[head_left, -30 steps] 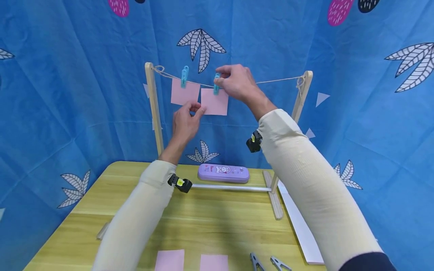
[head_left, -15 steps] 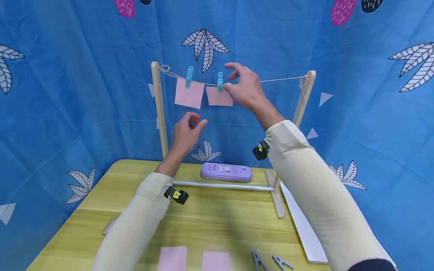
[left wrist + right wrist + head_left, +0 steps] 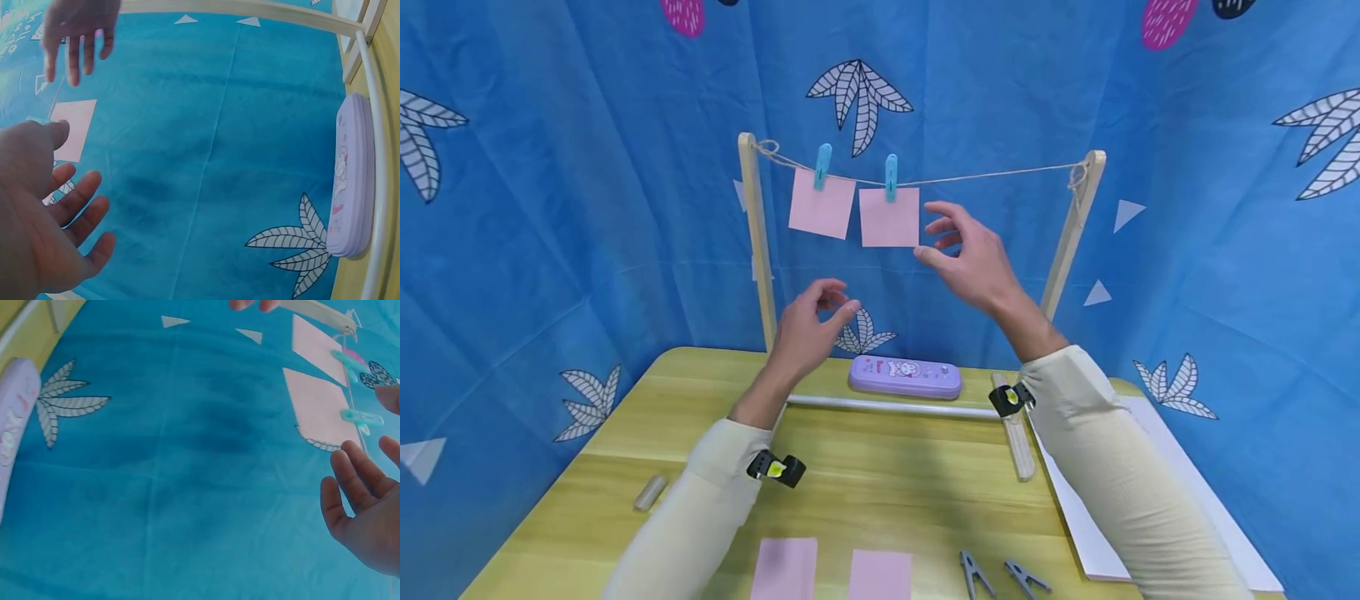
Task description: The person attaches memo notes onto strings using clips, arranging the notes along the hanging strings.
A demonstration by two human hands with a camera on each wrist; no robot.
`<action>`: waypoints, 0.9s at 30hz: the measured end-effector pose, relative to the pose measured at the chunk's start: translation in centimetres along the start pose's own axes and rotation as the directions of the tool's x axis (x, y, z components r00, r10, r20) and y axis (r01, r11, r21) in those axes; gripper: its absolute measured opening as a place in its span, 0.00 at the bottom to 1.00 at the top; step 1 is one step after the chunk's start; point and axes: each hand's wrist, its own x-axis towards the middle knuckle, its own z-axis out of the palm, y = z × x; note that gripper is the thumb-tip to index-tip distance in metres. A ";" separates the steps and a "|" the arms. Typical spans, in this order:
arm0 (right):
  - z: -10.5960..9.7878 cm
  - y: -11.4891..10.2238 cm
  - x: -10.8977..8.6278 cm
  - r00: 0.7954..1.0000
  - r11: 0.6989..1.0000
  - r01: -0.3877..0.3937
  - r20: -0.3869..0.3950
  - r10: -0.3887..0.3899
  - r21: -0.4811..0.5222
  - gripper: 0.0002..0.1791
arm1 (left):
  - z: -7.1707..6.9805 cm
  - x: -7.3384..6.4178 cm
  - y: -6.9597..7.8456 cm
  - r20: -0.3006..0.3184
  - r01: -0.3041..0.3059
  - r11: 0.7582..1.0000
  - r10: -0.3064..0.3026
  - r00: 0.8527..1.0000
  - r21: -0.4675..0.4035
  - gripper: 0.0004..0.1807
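Two pink paper squares hang side by side from a string [image 3: 985,176] in the head view. A blue clothespin [image 3: 823,167] holds the left square [image 3: 820,208], which tilts slightly; another blue clothespin [image 3: 891,177] holds the right square [image 3: 889,225], hanging level. My right hand [image 3: 973,254] is just right of that right square, fingers loosely bent, nothing in them. Lower down, my left hand [image 3: 808,329] hovers below the squares with relaxed fingers and holds nothing. In the right wrist view both squares show, the nearer square [image 3: 322,412] beyond the right fingertips.
A wooden frame with a left post [image 3: 757,242] and right post [image 3: 1075,225] carries the string. Behind its metal crossbar [image 3: 895,407] lies a purple pencil case [image 3: 905,377]. Nearer are pink squares [image 3: 785,569], grey clothespins [image 3: 974,573] and white sheets [image 3: 1093,525] at right.
My right hand has let go of the right clothespin and moved down and right. My left hand has released the right square and dropped lower. Both squares stay hanging.
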 end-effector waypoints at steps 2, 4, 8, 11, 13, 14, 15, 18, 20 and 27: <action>0.2 0.7 -0.9 1.000 1.000 0.000 0.020 0.000 0.009 0.33 | 0.0 -0.6 -0.2 0.015 0.000 1.000 0.000 1.000 -0.010 0.25; 0.4 1.3 -1.9 0.999 1.000 0.003 0.039 -0.003 0.016 0.33 | -0.1 -1.2 -0.5 0.024 0.004 1.000 -0.004 1.000 -0.019 0.24; 0.7 2.5 -4.0 0.997 1.000 -0.002 0.076 0.000 0.027 0.34 | -0.1 -2.2 -1.1 0.032 0.021 0.999 -0.020 0.999 -0.037 0.24; 0.9 3.3 -5.4 0.994 0.999 -0.019 0.107 0.015 0.034 0.34 | -0.1 -2.9 -1.5 0.043 0.036 0.999 -0.034 0.999 -0.037 0.24; 1.0 3.8 -6.4 0.992 0.999 -0.034 0.121 0.029 0.038 0.34 | -0.1 -3.3 -1.7 0.049 0.049 0.998 -0.047 0.998 -0.031 0.24; 1.0 4.1 -6.8 0.991 0.999 -0.040 0.126 0.035 0.037 0.35 | -0.1 -3.5 -1.8 0.053 0.054 0.998 -0.053 0.997 -0.028 0.24; 1.1 4.3 -7.3 0.991 0.998 -0.046 0.130 0.041 0.038 0.35 | -0.1 -3.7 -1.9 0.053 0.061 0.998 -0.059 0.997 -0.030 0.24; 1.1 4.9 -8.6 0.989 0.997 -0.060 0.138 0.053 0.040 0.36 | -0.2 -4.4 -2.3 0.060 0.081 0.996 -0.079 0.995 -0.037 0.24; 1.1 5.3 -9.5 0.987 0.997 -0.072 0.145 0.066 0.040 0.36 | -0.3 -4.8 -2.7 0.069 0.093 0.995 -0.090 0.994 -0.040 0.25; 1.1 6.9 -12.7 0.982 0.995 -0.095 0.167 0.088 0.038 0.36 | -0.4 -6.7 -3.9 0.114 0.126 0.988 -0.116 0.987 -0.089 0.23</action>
